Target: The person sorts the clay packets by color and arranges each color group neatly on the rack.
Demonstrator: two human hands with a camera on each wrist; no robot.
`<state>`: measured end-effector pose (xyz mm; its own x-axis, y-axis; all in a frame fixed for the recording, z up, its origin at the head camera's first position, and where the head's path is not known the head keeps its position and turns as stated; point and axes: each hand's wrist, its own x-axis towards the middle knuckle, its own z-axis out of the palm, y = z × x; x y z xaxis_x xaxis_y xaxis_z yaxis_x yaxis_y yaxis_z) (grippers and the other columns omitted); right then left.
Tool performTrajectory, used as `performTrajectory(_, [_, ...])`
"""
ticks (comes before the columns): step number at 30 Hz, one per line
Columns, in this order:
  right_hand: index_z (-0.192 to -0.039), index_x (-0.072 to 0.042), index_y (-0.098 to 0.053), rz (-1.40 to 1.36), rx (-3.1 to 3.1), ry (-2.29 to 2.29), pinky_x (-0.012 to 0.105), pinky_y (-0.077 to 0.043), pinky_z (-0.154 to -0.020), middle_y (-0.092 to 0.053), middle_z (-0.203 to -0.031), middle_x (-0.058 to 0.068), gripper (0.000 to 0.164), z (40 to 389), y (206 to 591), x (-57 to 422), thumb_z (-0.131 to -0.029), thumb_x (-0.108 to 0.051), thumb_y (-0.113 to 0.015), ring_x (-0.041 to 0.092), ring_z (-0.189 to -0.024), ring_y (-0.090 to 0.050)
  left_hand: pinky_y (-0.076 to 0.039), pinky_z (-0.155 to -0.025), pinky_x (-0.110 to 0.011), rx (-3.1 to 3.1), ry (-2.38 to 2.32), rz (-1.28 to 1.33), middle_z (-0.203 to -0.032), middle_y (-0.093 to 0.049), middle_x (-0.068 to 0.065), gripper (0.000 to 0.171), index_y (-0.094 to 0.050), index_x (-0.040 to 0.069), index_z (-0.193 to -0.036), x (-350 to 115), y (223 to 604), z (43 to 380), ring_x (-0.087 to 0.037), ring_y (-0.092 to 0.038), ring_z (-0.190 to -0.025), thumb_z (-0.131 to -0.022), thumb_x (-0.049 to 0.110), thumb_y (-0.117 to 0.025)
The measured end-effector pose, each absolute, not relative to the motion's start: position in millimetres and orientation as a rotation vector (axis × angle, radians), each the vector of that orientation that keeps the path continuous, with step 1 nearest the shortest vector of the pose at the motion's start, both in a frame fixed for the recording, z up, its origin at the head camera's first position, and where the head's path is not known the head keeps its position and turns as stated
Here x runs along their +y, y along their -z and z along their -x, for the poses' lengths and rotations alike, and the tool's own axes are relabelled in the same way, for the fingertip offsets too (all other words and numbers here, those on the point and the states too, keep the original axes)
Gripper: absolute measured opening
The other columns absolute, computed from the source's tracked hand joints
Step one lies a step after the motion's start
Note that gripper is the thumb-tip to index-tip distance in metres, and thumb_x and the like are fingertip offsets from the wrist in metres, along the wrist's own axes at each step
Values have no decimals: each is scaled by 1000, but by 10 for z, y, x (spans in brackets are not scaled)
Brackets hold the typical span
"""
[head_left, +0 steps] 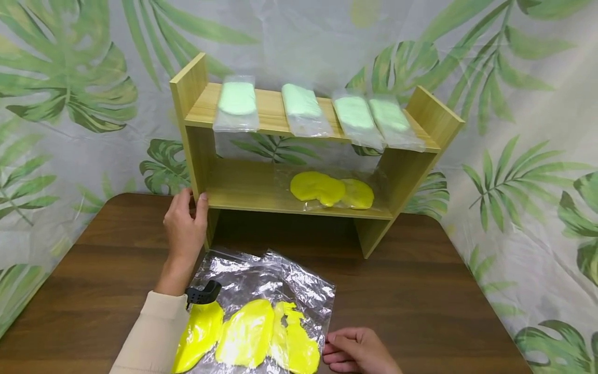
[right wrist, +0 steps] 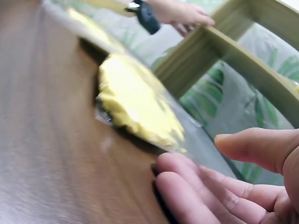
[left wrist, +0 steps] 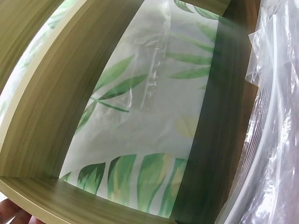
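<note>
My left hand [head_left: 186, 221] grips the left side panel of a small two-tier wooden shelf [head_left: 189, 150], thumb at the front edge and fingers round the outer face. On the table in front of it lie overlapping clear zip bags [head_left: 299, 278] with flat, soft yellow slabs [head_left: 247, 332] inside, like slime or clay. My right hand [head_left: 357, 350] is right at the bags' right edge; in the right wrist view its thumb [right wrist: 252, 148] stands apart from the loosely bent fingers [right wrist: 180, 186]. My left forearm passes over the bags' left part and hides some of it.
Several bags of pale green slabs [head_left: 237, 98] lie along the top tier, their clear ends hanging over its front. Bagged yellow slabs [head_left: 317, 188] rest on the right of the lower tier. The brown table [head_left: 420, 311] backs onto a leaf-patterned cloth [head_left: 308, 31].
</note>
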<state>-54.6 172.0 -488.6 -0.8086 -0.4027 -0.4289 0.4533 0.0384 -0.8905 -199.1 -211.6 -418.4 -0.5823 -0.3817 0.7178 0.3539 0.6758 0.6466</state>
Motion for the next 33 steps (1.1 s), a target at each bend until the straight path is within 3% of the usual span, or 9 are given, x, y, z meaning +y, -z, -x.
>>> performTrajectory(6, [-95, 6, -67, -70, 1873, 1780, 25, -54, -58, -71, -78, 12, 26, 507, 4934, 1608, -88, -19, -71, 12, -64, -68, -41, -65, -49, -1958, 1002, -24, -83, -58, -20, 26, -59, -4, -98, -2124, 4178, 1980, -36, -55, -71, -96, 22, -56])
performTrajectory(15, [-92, 7, -56, -124, 1892, 1846, 28, -55, -59, -64, -70, 4, 20, 484, 4887, 1630, -90, -13, -59, 12, -62, -63, -41, -65, -51, -1964, 975, -18, -83, -58, -21, 25, -59, -3, -97, -2104, 4182, 1987, -39, -55, -72, -96, 22, -56])
performTrajectory(20, [-86, -7, -54, -138, 1695, 1943, 28, -54, -60, -52, -64, -1, 9, 517, 4865, 1687, -93, -12, -50, 7, -58, -54, -40, -63, -49, -1953, 963, -29, -81, -57, -20, 25, -59, -3, -96, -2118, 4194, 1988, -37, -54, -69, -96, 22, -56])
performTrajectory(26, [-85, -11, -50, -115, 1584, 1979, 23, -45, -55, -32, -60, -6, 14, 531, 4838, 1728, -98, -16, -46, 6, -54, -34, -40, -63, -50, -1960, 954, -28, -81, -57, -20, 25, -59, -3, -96, -2130, 4206, 1988, -38, -53, -69, -96, 22, -56])
performTrajectory(29, [-96, -7, -55, -124, 1592, 1969, 25, -50, -58, -47, -65, -5, 16, 531, 4836, 1725, -99, -22, -50, 6, -57, -48, -40, -63, -49, -1964, 957, -21, -82, -57, -20, 26, -59, -3, -97, -2128, 4199, 1989, -37, -54, -69, -96, 23, -56])
performTrajectory(33, [-121, 6, -53, -82, 1638, 1953, 32, -56, -71, -67, -91, 4, 38, 527, 4846, 1727, -100, -25, -51, 15, -79, -68, -40, -63, -49, -1965, 967, -17, -83, -58, -20, 26, -59, -3, -98, -2126, 4191, 1989, -36, -54, -70, -96, 22, -56])
